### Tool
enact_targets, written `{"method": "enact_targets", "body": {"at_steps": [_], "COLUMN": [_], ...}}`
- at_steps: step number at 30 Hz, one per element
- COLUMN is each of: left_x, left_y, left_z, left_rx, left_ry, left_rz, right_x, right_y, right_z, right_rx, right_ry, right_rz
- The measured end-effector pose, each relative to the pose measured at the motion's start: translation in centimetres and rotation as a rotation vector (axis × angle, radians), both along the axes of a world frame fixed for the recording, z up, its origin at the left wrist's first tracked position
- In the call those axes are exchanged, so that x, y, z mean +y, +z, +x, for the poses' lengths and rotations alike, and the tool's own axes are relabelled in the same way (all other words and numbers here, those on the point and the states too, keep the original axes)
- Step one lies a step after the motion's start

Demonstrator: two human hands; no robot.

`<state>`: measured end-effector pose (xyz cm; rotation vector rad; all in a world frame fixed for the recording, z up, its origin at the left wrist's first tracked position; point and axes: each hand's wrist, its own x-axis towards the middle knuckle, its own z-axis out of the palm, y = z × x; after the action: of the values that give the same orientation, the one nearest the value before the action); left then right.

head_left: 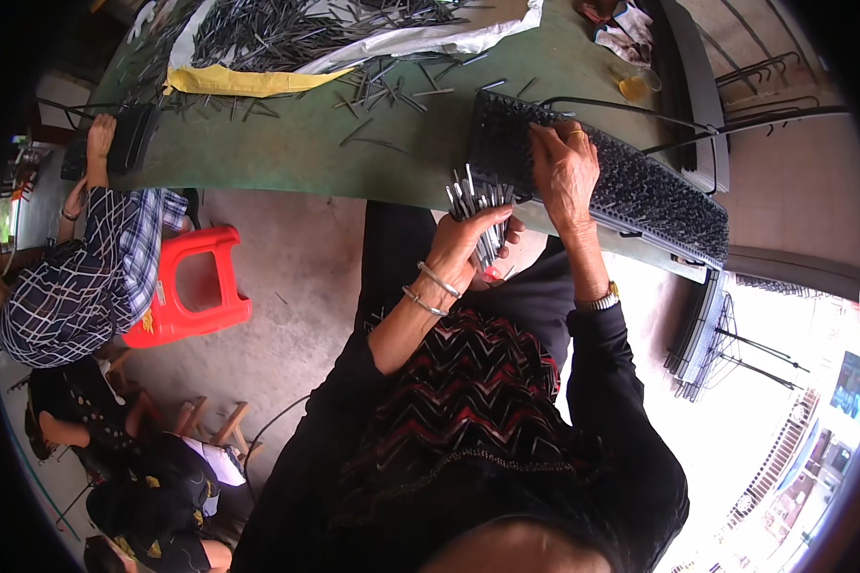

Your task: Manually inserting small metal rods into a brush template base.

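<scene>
The left hand [468, 239] grips a bundle of thin grey metal pins [480, 205], fingers curled tight around their lower ends so the tips fan upward just off the near edge of the green table [296, 143]. Two bangles [430, 289] sit on that wrist. The right hand [564, 172] rests on top of a black pin board [631, 186], fingers bent and pressed together at the board's left end; whether they pinch a pin cannot be seen. The board lies tilted across the table's near edge, its face packed with rows of pins, just beside the bundle. A watch [599, 302] is on the right wrist. Farther back on the table, loose pins [296, 29] lie heaped on white sheeting with a yellow sheet [239, 82] beside them. At the left, another person in a checked shirt [96, 277] sits near a red stool [191, 286] and touches a second black board [124, 138].
</scene>
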<state>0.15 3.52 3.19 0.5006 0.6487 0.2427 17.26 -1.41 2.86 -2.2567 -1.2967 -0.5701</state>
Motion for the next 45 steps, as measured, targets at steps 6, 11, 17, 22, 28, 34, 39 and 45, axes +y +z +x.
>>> {"method": "enact_targets", "body": {"at_steps": [6, 11, 17, 22, 28, 34, 39, 45], "left_x": [0.1, 0.0, -0.1, -0.4, 0.2, -0.4, -0.1, 0.0], "left_y": [-0.4, -0.2, 0.0, -1.1, -1.1, -0.6, -0.8, -0.2], "left_z": [-0.3, -0.2, -0.1, 0.2, 0.3, 0.9, 0.9, 0.8], "left_rx": [0.031, 0.055, 0.101, 0.032, 0.032, -0.044, 0.019, 0.050], "left_ry": [-0.014, -0.015, -0.071, -0.015, -0.011, -0.016, -0.070, -0.076], "left_rz": [0.033, 0.063, 0.104, 0.153, 0.009, -0.145, -0.105, -0.068], "right_x": [-1.8, -4.1, -4.2, -4.1, -3.9, -2.0, -1.2, -0.6], "right_y": [2.5, 3.8, 4.1, 3.9, 4.2, 3.2, 0.7, 1.8], "right_z": [-1.6, -3.2, -3.4, -3.1, -2.6, -0.4, 1.2, 1.6], "right_rx": [0.595, 1.015, 1.300, 1.292, 1.147, 0.730, 0.564, 0.394], "right_ry": [0.113, 0.307, 0.258, 0.276, 0.195, 0.018, 0.040, 0.092], "right_rz": [0.005, -0.150, -0.059, -0.123, 0.132, 0.296, 0.262, 0.131]}}
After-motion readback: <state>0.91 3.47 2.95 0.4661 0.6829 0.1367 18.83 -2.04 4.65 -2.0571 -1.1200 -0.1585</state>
